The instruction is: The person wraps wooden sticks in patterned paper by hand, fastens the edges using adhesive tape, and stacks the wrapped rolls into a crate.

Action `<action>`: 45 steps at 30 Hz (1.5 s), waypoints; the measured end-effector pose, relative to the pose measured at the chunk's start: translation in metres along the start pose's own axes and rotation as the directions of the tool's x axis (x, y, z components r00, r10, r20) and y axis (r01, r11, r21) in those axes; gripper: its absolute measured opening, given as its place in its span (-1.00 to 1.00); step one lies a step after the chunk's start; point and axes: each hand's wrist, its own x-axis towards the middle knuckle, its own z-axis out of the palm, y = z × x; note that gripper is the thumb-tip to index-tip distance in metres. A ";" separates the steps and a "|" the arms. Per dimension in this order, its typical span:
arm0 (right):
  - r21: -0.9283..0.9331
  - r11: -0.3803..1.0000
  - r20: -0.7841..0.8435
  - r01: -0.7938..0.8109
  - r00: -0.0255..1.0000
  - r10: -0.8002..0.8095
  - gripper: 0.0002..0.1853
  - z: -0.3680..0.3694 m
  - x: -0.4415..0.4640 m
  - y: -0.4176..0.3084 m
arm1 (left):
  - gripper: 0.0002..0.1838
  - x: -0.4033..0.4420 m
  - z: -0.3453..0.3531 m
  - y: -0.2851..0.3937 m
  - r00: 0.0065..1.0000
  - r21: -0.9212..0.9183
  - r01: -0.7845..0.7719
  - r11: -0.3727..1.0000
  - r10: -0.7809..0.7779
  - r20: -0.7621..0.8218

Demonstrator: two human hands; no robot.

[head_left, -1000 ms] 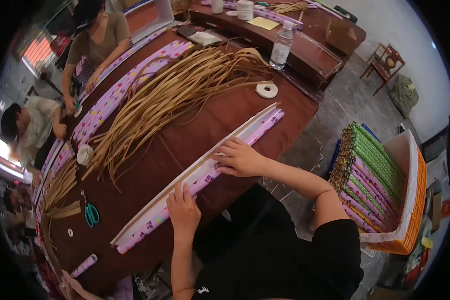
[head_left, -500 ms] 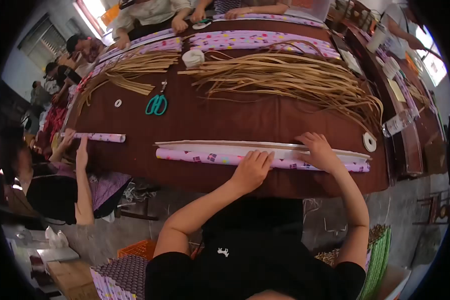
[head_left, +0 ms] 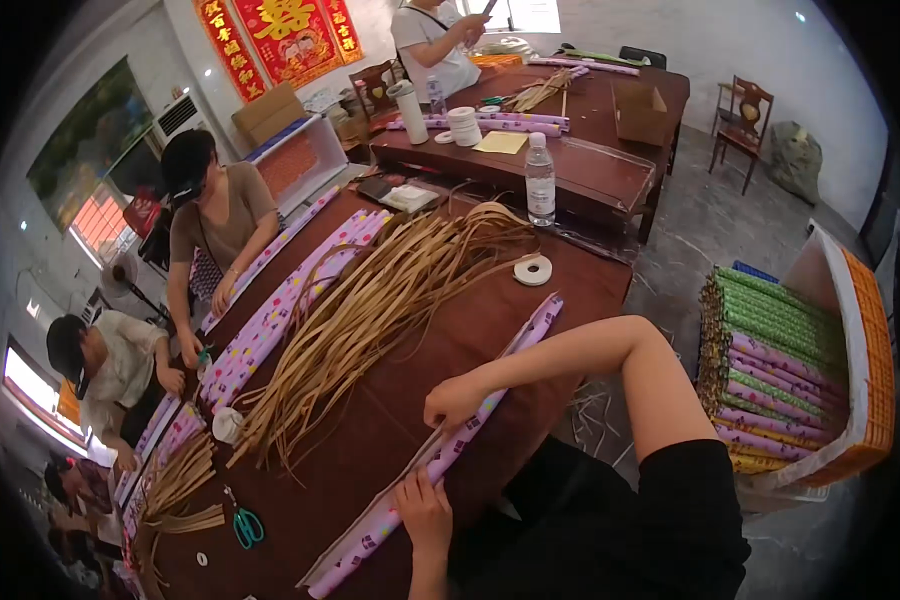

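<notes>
A long lilac patterned roll (head_left: 465, 435) lies diagonally near the table's front edge. Along its far side runs a loose pale edge with a tan border (head_left: 372, 508). My left hand (head_left: 425, 505) curls its fingers over the roll, pressing on its nearer half. Farther along, my right hand (head_left: 456, 400) is closed at the roll's far side, beside the loose edge. Whatever its fingers pinch is hidden. A white tape roll (head_left: 532, 270) rests beyond the roll's far end.
Brown strips (head_left: 370, 310) lie in a heap behind the roll, with patterned sheets (head_left: 270, 340) beyond. Teal-handled scissors (head_left: 247, 525) are at the left, a water bottle (head_left: 539, 182) at the far corner. Several people sit opposite. A crate (head_left: 860, 350) of rolled goods stands at right.
The view has swung to the right, bringing the crate and second table into sight. My right hand has closed and come nearer my left along the roll.
</notes>
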 end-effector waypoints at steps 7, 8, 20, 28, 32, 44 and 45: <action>-0.072 0.997 -0.026 -0.031 0.999 0.029 -0.77 0.001 -0.005 -0.009 | -0.65 -0.007 0.000 0.001 0.999 -0.083 -0.030 0.996 0.028 -0.020; -0.077 0.997 -0.025 -0.020 1.000 0.018 -0.76 0.001 -0.006 -0.008 | -0.66 -0.008 0.001 0.002 1.000 -0.048 -0.021 0.999 0.020 -0.022; -0.359 0.933 -0.113 -0.019 0.993 -0.023 -0.74 0.015 -0.033 -0.042 | -0.64 -0.011 -0.003 0.008 0.985 0.368 -0.137 0.920 0.166 -0.048; -0.454 0.891 -0.305 -0.007 0.941 -0.147 -0.75 0.028 -0.027 -0.035 | -0.37 0.040 -0.018 -0.038 0.967 0.023 -0.202 0.979 0.195 0.166; -0.464 0.884 -0.409 -0.052 0.898 -0.162 -0.76 0.029 -0.016 -0.031 | -0.53 0.049 -0.013 -0.047 0.961 -0.032 -0.063 0.997 0.069 0.268; -0.605 0.796 -0.535 -0.017 0.749 -0.391 -0.52 0.073 -0.001 0.005 | -0.44 0.039 0.006 -0.066 0.956 0.091 -0.092 0.992 0.062 0.288; -0.595 0.802 -0.529 -0.039 0.771 -0.355 -0.51 0.072 -0.007 -0.001 | -0.44 0.040 0.003 -0.064 0.954 0.098 -0.086 0.991 0.054 0.294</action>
